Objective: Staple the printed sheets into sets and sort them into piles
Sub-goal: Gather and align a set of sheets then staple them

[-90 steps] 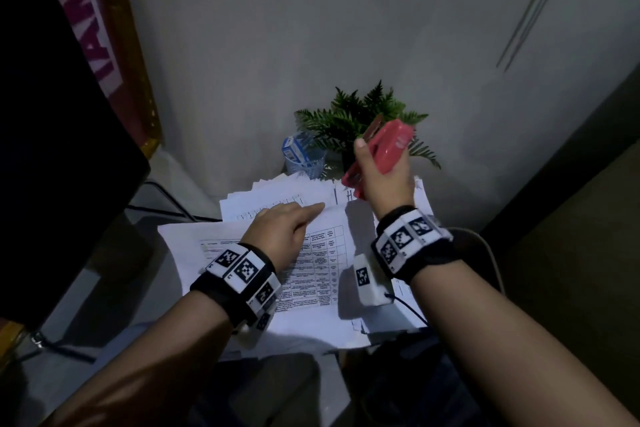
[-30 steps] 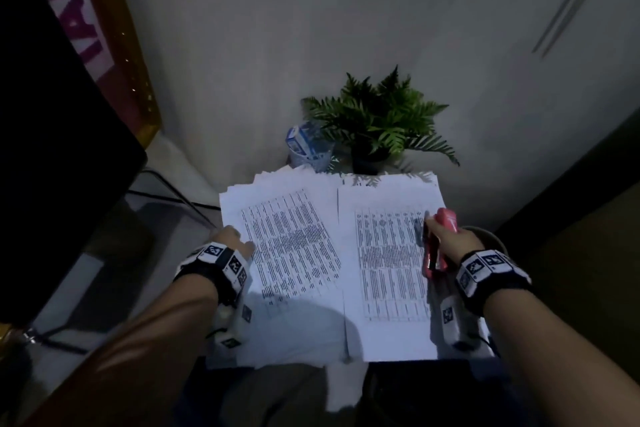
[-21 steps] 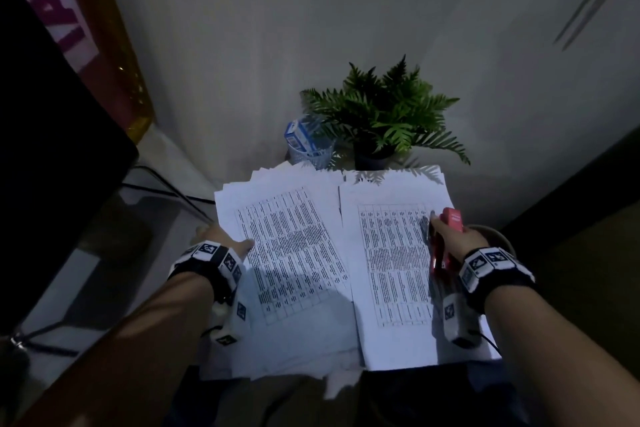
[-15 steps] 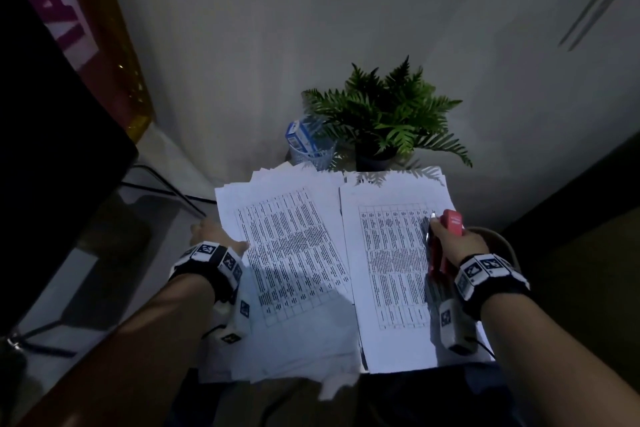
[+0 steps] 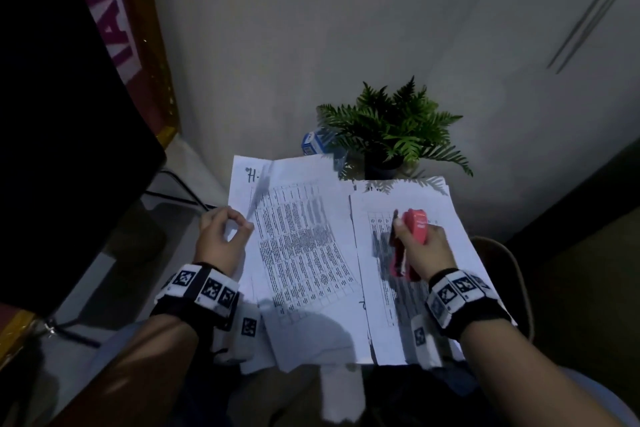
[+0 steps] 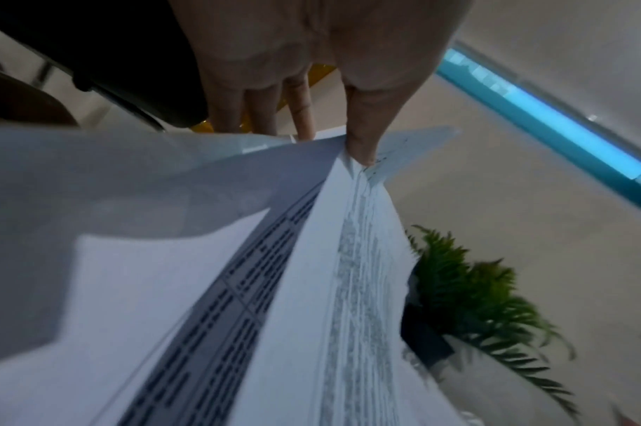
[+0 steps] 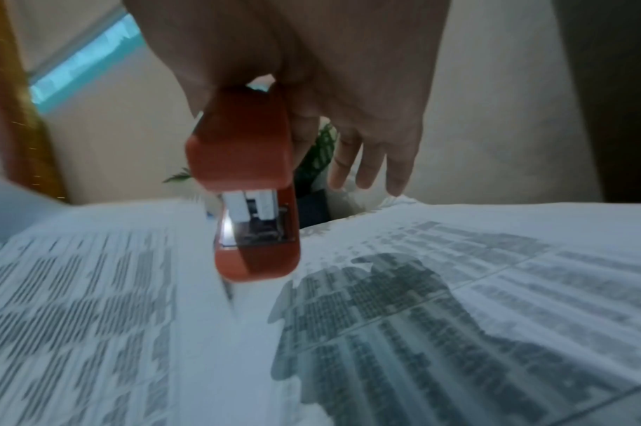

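Observation:
Two piles of printed sheets lie side by side on a small table. My left hand (image 5: 221, 236) pinches the left edge of the left pile (image 5: 298, 246) and lifts several sheets; the left wrist view shows my thumb (image 6: 362, 144) on top of the fanned sheet edges (image 6: 355, 288). My right hand (image 5: 420, 250) hovers over the right pile (image 5: 415, 211) and grips a red stapler (image 5: 414, 229). In the right wrist view the stapler (image 7: 246, 178) points its mouth toward the camera just above the right pile's printed page (image 7: 457, 317).
A potted fern (image 5: 391, 128) and a small blue-and-white box (image 5: 313, 142) stand at the table's back edge by the wall. A dark panel (image 5: 59, 114) stands at the left. A cable (image 5: 519, 274) loops off the table's right side.
My left hand went from resting at the left pile's edge to pinching and lifting its sheets, showing a page with a handwritten mark. My right hand stays over the right pile with the stapler.

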Motion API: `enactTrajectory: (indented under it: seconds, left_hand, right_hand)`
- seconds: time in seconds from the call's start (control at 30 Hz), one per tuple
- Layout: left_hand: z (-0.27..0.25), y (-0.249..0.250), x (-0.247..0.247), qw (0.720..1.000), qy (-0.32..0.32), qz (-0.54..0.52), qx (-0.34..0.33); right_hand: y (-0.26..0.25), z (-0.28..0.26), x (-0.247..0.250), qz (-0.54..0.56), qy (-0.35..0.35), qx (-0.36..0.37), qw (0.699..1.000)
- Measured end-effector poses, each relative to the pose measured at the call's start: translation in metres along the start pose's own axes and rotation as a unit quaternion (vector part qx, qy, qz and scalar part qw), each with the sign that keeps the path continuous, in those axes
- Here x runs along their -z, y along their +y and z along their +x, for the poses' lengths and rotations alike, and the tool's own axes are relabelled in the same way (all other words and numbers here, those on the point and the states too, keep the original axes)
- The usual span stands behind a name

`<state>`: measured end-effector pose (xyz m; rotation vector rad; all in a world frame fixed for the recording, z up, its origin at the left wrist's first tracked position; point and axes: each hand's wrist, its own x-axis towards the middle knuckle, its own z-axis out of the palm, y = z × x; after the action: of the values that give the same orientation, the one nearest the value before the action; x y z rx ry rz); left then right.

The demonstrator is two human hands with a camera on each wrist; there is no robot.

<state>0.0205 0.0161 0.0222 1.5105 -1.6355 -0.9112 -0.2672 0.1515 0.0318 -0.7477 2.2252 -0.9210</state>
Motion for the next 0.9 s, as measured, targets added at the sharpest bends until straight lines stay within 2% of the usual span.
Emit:
enactTrajectory:
  seconds: [0.1,0.23,0.33,0.4,0.57,0.67,0.73,0.83,0.9]
  left_hand:
    - [-0.022,0.024,0.016,0.995,0.049,-0.072,-0.056]
    - [-0.045,0.054,0.032,0.973,0.002,-0.222,-0.067]
    - [-0.059,0.075,0.041,0.960,0.006,-0.271,-0.073]
    - [-0.065,0.085,0.043,0.953,0.007,-0.297,-0.060]
    - [-0.064,0.099,0.042,0.931,0.005,-0.363,0.022]
    - [-0.064,0.101,0.030,0.964,0.013,-0.259,0.056]
    - [-0.055,0.079,0.017,0.982,0.021,-0.141,0.124]
    - [-0.047,0.037,-0.003,0.972,-0.058,-0.009,0.228]
    - [-0.053,0.019,-0.015,0.962,-0.097,0.078,0.245]
  right_hand:
    - [-0.014,-0.019,-0.017,0.031,-0.043,0.038,0.998]
    - [-0.035,-0.040,-0.024,0.088,-0.108,0.091,0.986]
    - [-0.056,-0.053,-0.009,0.122,-0.131,0.114,0.977]
    - [-0.065,-0.056,0.003,0.144,-0.126,0.106,0.976]
    - [-0.080,-0.052,0.028,0.167,-0.107,0.088,0.976]
    - [-0.087,-0.048,0.037,0.143,-0.084,0.075,0.983]
    - [-0.089,-0.046,0.038,0.116,-0.056,0.061,0.990]
    - [-0.085,-0.041,0.028,0.073,-0.048,0.038,0.995]
    - [-0.076,-0.037,0.012,0.054,-0.063,0.006,0.997]
